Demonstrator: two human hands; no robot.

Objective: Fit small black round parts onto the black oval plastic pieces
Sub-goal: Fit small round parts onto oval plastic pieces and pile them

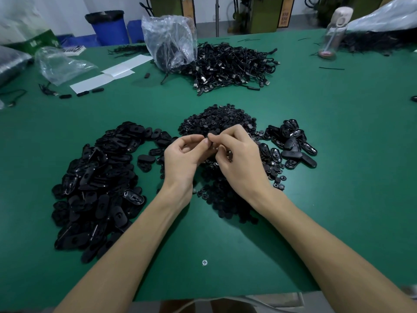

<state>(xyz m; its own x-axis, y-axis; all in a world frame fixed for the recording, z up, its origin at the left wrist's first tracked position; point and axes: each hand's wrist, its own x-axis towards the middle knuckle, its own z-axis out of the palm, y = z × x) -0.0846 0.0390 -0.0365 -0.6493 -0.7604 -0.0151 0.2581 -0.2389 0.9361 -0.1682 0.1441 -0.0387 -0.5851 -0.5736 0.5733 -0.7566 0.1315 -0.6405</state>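
Observation:
A big heap of black oval plastic pieces [97, 188] lies on the left of the green table [338, 177]. Small black round parts [218, 119] are piled in the middle and reach back under my hands. A smaller group of oval pieces [291, 143] lies on the right. My left hand [180, 159] and my right hand [237, 154] meet above the round parts, fingertips together, pinching a small black piece [211, 144] between them. My fingers hide most of that piece.
A tangle of black USB cables [230, 64] and a clear plastic bag [169, 39] sit at the back. White paper strips [106, 75] and another bag [58, 64] lie back left. A clear bottle [331, 35] stands back right. A screw head [204, 262] marks the near table.

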